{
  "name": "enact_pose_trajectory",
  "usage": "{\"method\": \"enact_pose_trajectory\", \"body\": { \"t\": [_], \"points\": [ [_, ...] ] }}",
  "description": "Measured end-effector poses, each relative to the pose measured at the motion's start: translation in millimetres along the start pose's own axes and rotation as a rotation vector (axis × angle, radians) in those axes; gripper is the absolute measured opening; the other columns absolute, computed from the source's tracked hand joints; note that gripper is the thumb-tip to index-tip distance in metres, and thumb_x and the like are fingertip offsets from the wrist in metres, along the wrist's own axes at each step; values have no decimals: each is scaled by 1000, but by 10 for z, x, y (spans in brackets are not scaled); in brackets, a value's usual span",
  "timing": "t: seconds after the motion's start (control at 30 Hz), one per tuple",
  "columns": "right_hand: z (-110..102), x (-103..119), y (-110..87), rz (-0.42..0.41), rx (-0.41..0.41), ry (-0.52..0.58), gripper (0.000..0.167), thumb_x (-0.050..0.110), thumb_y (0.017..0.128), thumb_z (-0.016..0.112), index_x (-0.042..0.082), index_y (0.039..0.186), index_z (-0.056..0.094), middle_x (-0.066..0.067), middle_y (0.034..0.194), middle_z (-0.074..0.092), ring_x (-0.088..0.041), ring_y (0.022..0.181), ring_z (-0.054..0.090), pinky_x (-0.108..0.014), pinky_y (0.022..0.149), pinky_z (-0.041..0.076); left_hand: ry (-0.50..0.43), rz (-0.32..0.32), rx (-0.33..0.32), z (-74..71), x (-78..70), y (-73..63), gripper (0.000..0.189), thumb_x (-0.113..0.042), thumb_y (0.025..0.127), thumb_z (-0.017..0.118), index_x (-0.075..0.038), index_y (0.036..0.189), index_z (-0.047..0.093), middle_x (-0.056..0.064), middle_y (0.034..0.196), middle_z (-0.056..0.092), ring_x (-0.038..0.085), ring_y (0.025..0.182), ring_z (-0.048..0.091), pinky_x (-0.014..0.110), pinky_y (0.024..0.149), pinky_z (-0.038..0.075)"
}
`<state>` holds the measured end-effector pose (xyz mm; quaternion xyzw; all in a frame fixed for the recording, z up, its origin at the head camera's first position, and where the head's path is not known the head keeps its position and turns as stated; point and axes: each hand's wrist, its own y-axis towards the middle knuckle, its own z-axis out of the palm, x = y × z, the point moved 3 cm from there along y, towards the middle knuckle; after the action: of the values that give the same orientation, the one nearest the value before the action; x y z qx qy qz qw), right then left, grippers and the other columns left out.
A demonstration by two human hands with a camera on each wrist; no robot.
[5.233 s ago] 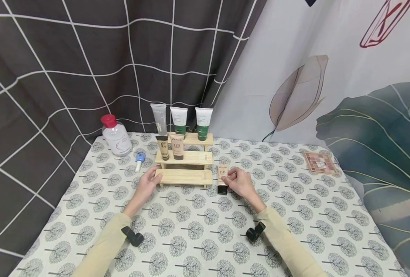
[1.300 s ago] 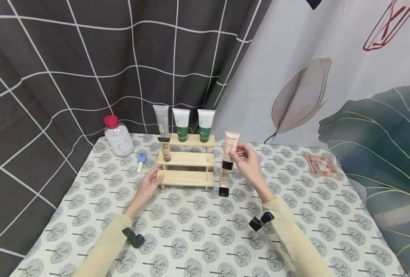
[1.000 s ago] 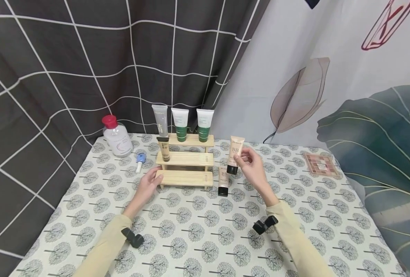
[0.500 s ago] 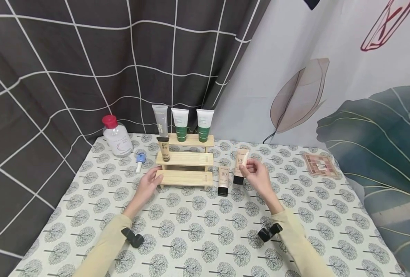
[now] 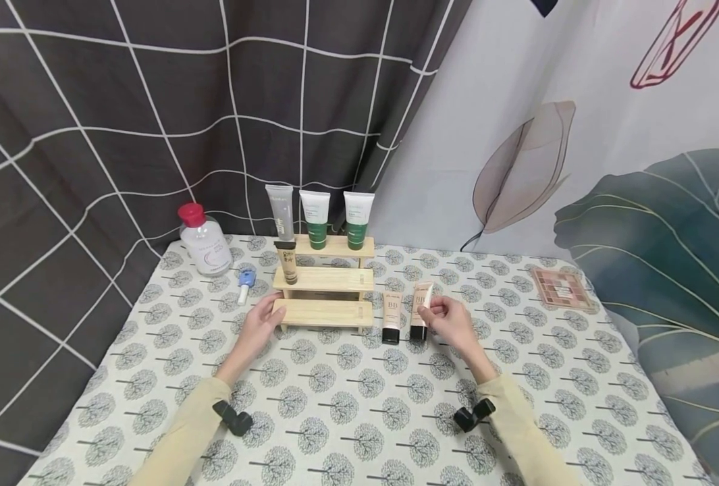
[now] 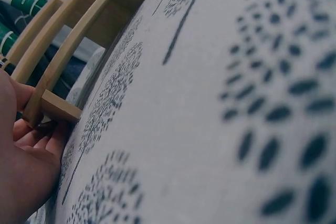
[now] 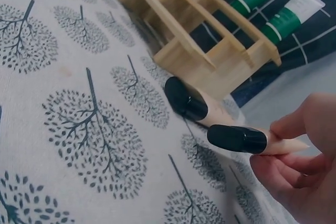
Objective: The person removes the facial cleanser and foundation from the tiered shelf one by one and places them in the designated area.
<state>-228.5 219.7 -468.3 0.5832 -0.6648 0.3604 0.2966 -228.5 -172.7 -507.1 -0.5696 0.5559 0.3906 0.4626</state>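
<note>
My left hand grips the left end of the lowest tier of a three-tier wooden display stand, thumb on top and fingers curled below in the left wrist view. With thumb and fingertips, my right hand pinches a beige BB cream tube, black cap toward me, low at the tablecloth; I cannot tell if it fully rests there. Just left of it lies a matching BB cream tube. In the right wrist view, the held tube's black cap points away from the hand, near the other cap.
On the stand are a grey tube, two white-and-green tubes and a small black-capped tube. A red-capped bottle and a blue-and-white item are left. A palette lies far right.
The second BB cream tube left the middle tier; my right hand carried it right and down beside the first, which it held earlier and let go. My left hand stays on the stand.
</note>
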Motion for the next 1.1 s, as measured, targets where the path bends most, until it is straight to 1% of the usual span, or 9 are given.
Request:
{"method": "enact_pose_trajectory", "body": {
  "t": [0.17,0.3,0.53,0.73,0.93,1.1],
  "points": [
    [47,-63,7,29,33,21,36,24,95,69,-4,117,61,-17,100,69,-18,75,66,-26,63,62,-7,5,-4,-3,12,3,54,-19,106,51,1,154,34,28,160,33,43,148,36,49,124,33],
    [83,-93,14,46,53,-5,39,24,95,70,-5,118,61,-18,101,70,-17,75,65,-25,66,60,-11,-1,-11,-9,21,14,54,-19,106,51,0,154,35,27,160,33,42,148,36,48,125,32],
    [98,-141,35,58,39,-65,43,29,93,72,-6,117,63,-19,103,71,-18,78,66,-22,65,57,-8,-5,-14,12,15,15,54,-18,105,51,0,153,35,27,160,35,42,147,38,48,124,35],
    [94,-129,47,23,10,-114,43,30,93,72,-5,117,64,-19,102,72,-22,84,66,-23,67,56,1,-2,-25,-5,21,-5,53,-19,105,51,-1,153,36,27,160,35,42,148,37,49,125,33],
    [79,-114,37,-1,-28,-160,39,26,91,73,-3,114,65,-18,99,72,-23,81,66,-27,70,55,-5,-8,-24,-14,10,-21,53,-19,106,51,-2,154,36,26,161,33,42,149,35,49,125,32],
    [45,-100,11,-19,-38,-200,38,26,91,74,-4,112,65,-18,96,71,-23,78,64,-26,65,52,-9,-5,-29,10,-2,-13,54,-17,105,52,-1,153,36,27,160,35,42,148,37,49,124,34]
  ]
}}
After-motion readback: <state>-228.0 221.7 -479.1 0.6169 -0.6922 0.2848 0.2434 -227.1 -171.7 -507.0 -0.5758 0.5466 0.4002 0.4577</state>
